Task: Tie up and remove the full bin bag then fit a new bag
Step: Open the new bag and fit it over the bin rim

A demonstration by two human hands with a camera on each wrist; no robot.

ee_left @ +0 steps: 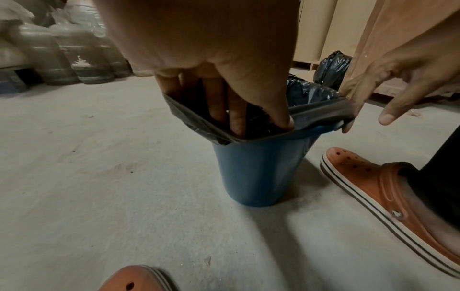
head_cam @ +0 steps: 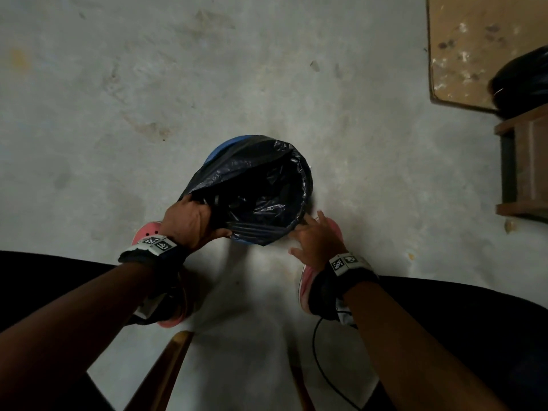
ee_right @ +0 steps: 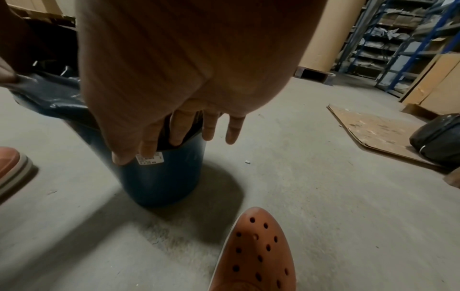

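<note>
A small blue bin (head_cam: 219,151) (ee_left: 259,173) (ee_right: 164,181) stands on the concrete floor between my feet. A black bin bag (head_cam: 252,173) (ee_left: 313,92) (ee_right: 57,98) lies inside it, its mouth stretched over the far and right rim and lifted off the near-left rim. My left hand (head_cam: 207,223) (ee_left: 224,59) pinches the bag's near-left edge, fingers inside and thumb outside. My right hand (head_cam: 317,241) (ee_right: 174,78) is spread with straight fingers, fingertips touching the bag's edge at the near-right rim. A tied, full black bag (head_cam: 522,81) (ee_right: 435,137) sits to the right.
A flat cardboard sheet (head_cam: 462,48) lies on the floor under the full bag, beside a wooden frame (head_cam: 525,164). My pink clogs (ee_left: 388,189) (ee_right: 256,252) flank the bin. Blue shelving (ee_right: 398,39) stands far right, sacks (ee_left: 62,49) far left. A wooden leg (head_cam: 166,369) and a cable (head_cam: 320,366) are close to me.
</note>
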